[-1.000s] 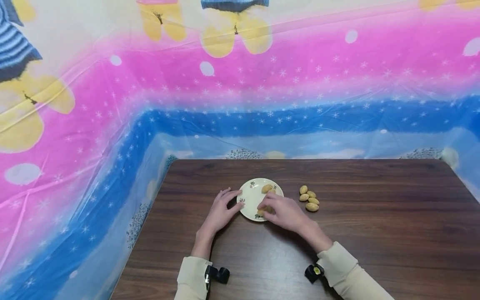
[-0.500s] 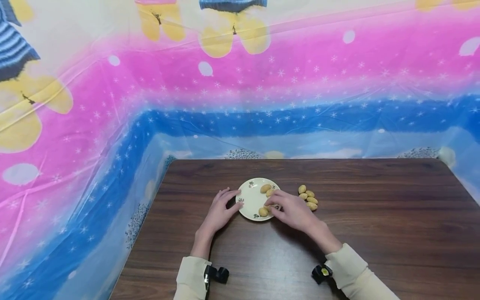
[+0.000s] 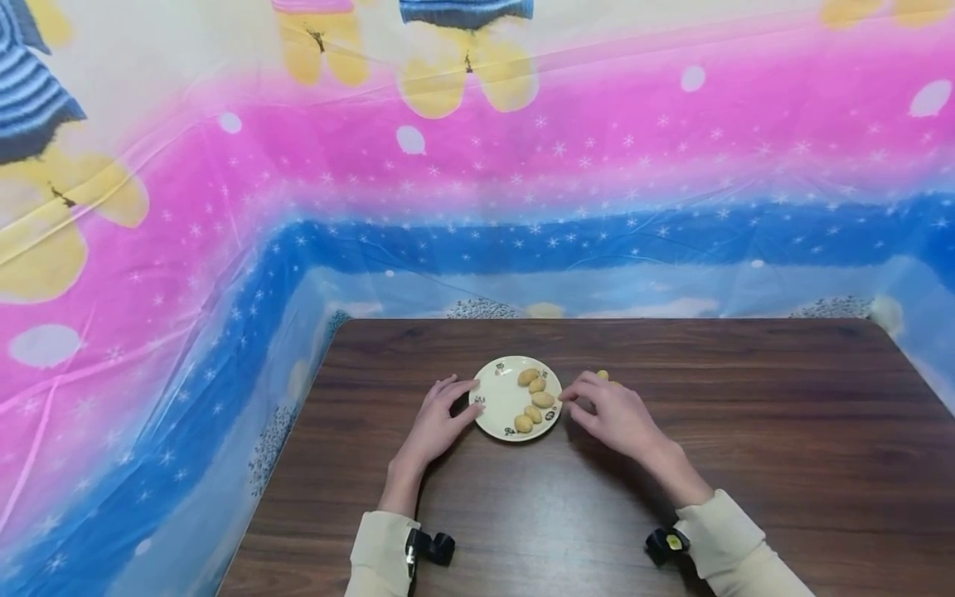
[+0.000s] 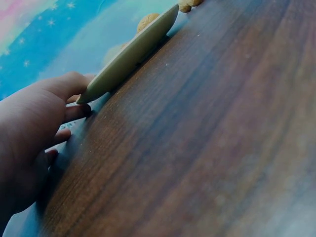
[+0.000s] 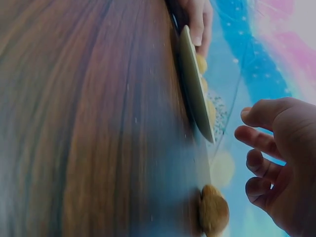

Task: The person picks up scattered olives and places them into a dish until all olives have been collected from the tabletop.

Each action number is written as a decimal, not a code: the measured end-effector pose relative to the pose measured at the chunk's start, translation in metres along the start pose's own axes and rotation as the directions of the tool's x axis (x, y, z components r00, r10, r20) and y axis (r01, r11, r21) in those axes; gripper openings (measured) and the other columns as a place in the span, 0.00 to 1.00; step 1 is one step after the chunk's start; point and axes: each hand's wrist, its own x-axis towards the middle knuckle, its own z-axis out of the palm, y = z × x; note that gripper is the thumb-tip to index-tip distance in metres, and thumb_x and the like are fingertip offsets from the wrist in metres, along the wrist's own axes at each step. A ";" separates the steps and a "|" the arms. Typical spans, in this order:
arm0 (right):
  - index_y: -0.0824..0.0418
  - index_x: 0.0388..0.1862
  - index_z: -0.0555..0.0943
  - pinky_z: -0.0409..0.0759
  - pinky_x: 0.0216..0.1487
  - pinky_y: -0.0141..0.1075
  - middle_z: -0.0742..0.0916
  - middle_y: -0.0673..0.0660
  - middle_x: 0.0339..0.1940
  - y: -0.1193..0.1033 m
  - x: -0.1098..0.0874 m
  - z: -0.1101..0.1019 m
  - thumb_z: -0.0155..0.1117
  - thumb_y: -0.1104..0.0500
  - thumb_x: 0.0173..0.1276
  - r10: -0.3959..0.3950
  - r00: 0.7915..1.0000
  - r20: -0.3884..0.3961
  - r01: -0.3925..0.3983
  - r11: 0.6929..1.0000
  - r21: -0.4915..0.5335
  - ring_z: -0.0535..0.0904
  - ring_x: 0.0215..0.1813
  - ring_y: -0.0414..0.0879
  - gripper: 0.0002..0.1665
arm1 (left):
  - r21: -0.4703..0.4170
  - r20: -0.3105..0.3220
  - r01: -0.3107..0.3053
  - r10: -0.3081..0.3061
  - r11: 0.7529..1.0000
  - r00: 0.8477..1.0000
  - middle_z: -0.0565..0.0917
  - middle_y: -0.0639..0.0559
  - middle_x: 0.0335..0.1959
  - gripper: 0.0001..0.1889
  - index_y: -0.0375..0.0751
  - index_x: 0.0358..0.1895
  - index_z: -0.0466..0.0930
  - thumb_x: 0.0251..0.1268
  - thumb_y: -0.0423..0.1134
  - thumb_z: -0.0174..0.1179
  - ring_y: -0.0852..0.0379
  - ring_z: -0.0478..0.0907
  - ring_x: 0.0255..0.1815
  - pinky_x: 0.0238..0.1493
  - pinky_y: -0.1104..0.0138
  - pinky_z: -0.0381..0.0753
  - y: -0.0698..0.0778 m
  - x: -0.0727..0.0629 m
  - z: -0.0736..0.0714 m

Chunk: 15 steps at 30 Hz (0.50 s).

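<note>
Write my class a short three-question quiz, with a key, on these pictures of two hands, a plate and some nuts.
1. Count: How many nuts lie on the plate?
2. True or false: The right hand is holding a nut.
3. Choose one: What does the left hand touch? A) a nut; B) the plate's rim; C) the right hand.

Key:
1. Five.
2. False; the right wrist view shows it holding nothing.
3. B.
</note>
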 end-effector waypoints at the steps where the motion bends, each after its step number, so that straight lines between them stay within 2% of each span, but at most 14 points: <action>1: 0.48 0.43 0.87 0.75 0.29 0.32 0.84 0.43 0.39 0.003 -0.002 -0.001 0.67 0.59 0.67 0.005 1.000 -0.005 -0.005 1.000 -0.004 0.76 0.28 0.36 0.08 | 0.000 0.001 -0.001 0.001 1.000 1.000 0.72 0.54 0.72 0.26 0.60 0.69 0.74 0.70 0.59 0.58 0.46 0.49 0.82 0.77 0.40 0.52 0.000 0.000 0.000; 8: 0.48 0.44 0.87 0.80 0.34 0.37 0.83 0.43 0.39 0.019 -0.012 -0.006 0.67 0.58 0.67 0.035 0.999 -0.018 -0.035 0.999 -0.016 0.82 0.36 0.38 0.08 | 0.000 -0.001 0.004 -0.004 1.000 1.000 0.72 0.54 0.72 0.25 0.60 0.69 0.74 0.70 0.58 0.58 0.45 0.49 0.82 0.77 0.39 0.52 0.000 0.001 0.001; 15: 0.48 0.44 0.86 0.80 0.36 0.41 0.84 0.45 0.43 0.031 -0.023 -0.011 0.67 0.57 0.67 0.088 0.996 0.027 -0.087 0.995 -0.043 0.81 0.38 0.40 0.08 | 0.005 -0.002 0.008 -0.008 1.000 1.000 0.71 0.53 0.73 0.26 0.59 0.69 0.74 0.70 0.58 0.58 0.45 0.49 0.82 0.77 0.40 0.51 0.000 0.001 0.001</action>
